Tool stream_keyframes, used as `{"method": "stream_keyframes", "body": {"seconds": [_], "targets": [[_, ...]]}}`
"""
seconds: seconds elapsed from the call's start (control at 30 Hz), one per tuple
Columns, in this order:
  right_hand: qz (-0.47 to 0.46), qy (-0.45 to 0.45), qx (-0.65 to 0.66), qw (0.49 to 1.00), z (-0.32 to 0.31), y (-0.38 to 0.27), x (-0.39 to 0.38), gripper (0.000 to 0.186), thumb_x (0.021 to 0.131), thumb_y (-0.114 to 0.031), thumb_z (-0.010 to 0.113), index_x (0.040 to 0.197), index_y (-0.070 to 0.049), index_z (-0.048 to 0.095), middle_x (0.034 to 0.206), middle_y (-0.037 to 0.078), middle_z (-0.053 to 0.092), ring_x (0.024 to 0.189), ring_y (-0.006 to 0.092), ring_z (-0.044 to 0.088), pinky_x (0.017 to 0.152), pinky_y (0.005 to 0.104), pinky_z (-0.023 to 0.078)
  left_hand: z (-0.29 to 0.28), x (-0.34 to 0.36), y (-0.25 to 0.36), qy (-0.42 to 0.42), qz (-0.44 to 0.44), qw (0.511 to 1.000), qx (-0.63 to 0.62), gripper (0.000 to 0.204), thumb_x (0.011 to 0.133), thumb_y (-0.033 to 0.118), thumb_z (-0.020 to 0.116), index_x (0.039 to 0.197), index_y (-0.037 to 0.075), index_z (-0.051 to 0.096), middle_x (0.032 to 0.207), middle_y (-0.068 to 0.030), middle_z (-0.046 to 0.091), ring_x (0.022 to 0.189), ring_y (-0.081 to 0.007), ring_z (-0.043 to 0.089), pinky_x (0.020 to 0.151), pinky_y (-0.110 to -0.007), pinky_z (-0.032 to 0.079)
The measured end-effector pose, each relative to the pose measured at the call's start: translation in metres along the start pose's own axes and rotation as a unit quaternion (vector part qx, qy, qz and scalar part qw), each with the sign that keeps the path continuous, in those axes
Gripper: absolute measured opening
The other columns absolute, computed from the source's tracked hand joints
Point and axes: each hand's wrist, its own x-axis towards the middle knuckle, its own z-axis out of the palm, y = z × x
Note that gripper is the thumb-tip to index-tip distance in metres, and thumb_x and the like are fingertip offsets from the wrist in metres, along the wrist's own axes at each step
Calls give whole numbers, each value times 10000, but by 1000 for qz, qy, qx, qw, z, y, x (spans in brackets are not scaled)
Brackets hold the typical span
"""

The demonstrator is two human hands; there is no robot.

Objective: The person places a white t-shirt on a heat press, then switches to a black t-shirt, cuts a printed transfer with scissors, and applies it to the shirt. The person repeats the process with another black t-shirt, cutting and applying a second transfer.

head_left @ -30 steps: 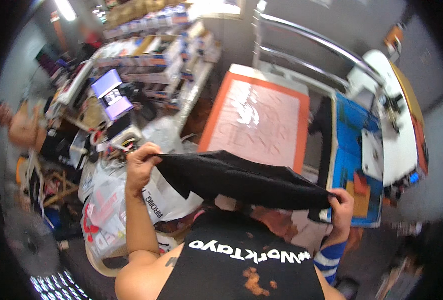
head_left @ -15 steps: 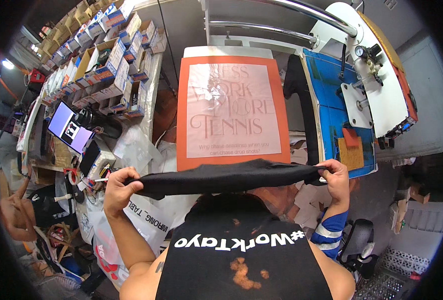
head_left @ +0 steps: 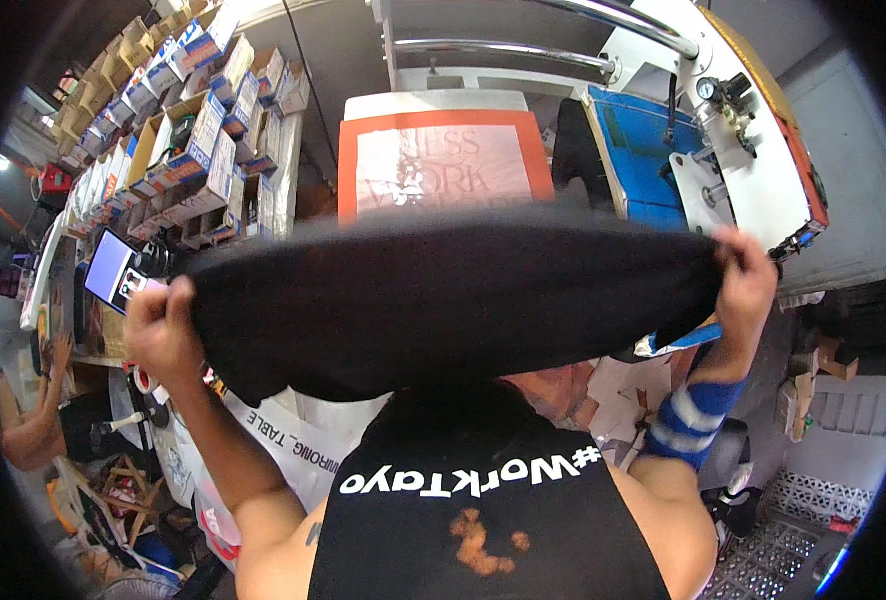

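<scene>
A broad piece of black cloth (head_left: 453,310), perhaps a garment, is stretched taut in the air in front of my chest. My left hand (head_left: 166,332) pinches its left end, and my right hand (head_left: 746,285) grips the opposite upper corner. Both hands are a little smeared by motion, but their fingers are closed on the fabric. Behind the cloth lies an orange sheet (head_left: 348,165) with a shiny translucent film (head_left: 453,165) and lettering on it. The cloth hides the lower part of that sheet.
White machinery with a pressure gauge (head_left: 706,90) stands at the right beside a blue flat pad (head_left: 643,160). Several open cardboard boxes (head_left: 183,150) line the left, near a lit screen (head_left: 113,268). Another person's arm (head_left: 33,420) reaches in at the far left.
Both my hands have risen and moved farther apart. The cloth, a narrow folded strip before, now spreads wide and covers the lower part of the orange sheet.
</scene>
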Motion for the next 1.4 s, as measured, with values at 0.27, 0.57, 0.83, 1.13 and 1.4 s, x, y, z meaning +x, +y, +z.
{"method": "stream_keyframes", "body": {"seconds": [0.27,0.57,0.83,1.13,1.4], "targets": [[-38,-69,-186,979,141,75,186,247,932,-296,670,992,-70,753,959,198,727,932,388,704,805,438,547,199,151,-63,-273,-63,950,-138,243,945,218,712,1021,-9,752,883,-10,722,827,-97,621,782,-264,486],[368,-108,-22,923,321,186,202,272,882,-252,629,997,-50,770,1059,191,748,1042,397,706,892,465,570,362,131,-111,-203,-399,880,-159,222,943,143,728,1043,-54,706,882,-152,733,677,-230,744,626,-308,633],[116,-24,-230,966,356,160,219,266,875,-193,623,1036,0,710,1090,214,708,1060,409,672,884,465,560,426,134,-105,-130,-84,987,-35,379,875,174,765,1210,12,691,1115,-142,745,1030,-254,725,943,-387,556],[-134,-223,-249,933,411,97,155,653,993,-608,439,1501,-201,499,1584,88,432,1480,374,340,1173,674,207,425,65,-5,-313,205,914,158,527,995,463,542,1414,144,554,1453,-123,544,1388,-339,455,1166,-613,281],[-191,-183,-150,953,415,103,143,675,931,-604,579,1382,-101,585,1526,240,442,1456,481,332,1156,642,286,413,50,-12,-264,366,891,55,494,898,418,707,1276,107,640,1426,-133,566,1307,-392,513,1089,-544,396]]}}
